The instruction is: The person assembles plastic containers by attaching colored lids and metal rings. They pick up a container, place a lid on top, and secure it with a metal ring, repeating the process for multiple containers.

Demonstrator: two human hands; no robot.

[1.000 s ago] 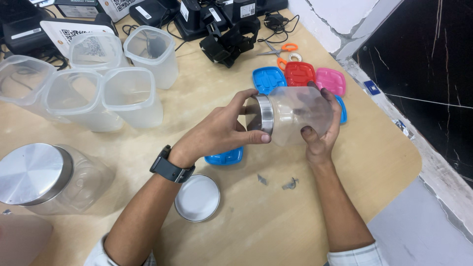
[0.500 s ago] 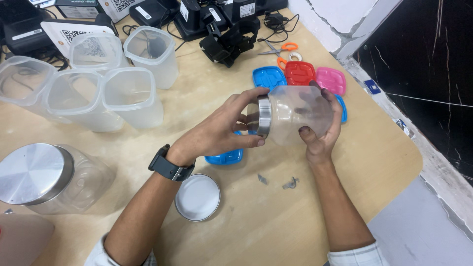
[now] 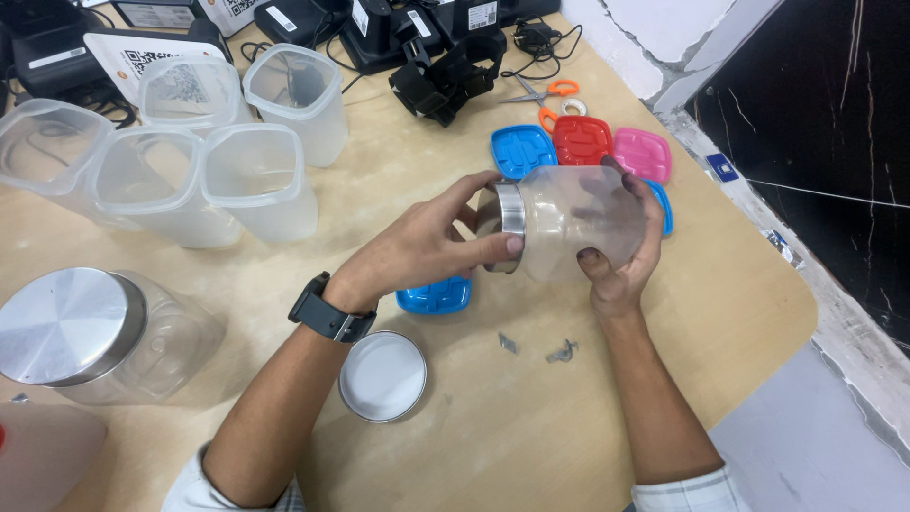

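My right hand [image 3: 621, 270] grips a clear plastic jar [image 3: 578, 220] from below and behind, holding it on its side above the wooden table [image 3: 531, 417]. A round metal lid [image 3: 508, 228] sits on the jar's mouth, facing left. My left hand [image 3: 427, 251], with a black watch on its wrist, wraps its fingers around that lid's rim. Under the hands lies a blue square lid [image 3: 434, 296]. A second round metal lid [image 3: 383, 375] rests upside down on the table by my left forearm.
Several open translucent square containers [image 3: 256, 180] stand at the upper left. A large lidded clear jar [image 3: 85, 332] lies at the left edge. Blue, red and pink lids [image 3: 583, 142], orange-handled scissors [image 3: 555, 95] and black devices [image 3: 445, 76] sit behind. Small metal scraps [image 3: 559, 353] lie near my right forearm.
My left hand has shifted slightly around the metal lid, its fingers turning on the rim. The jar stays in nearly the same place in my right hand.
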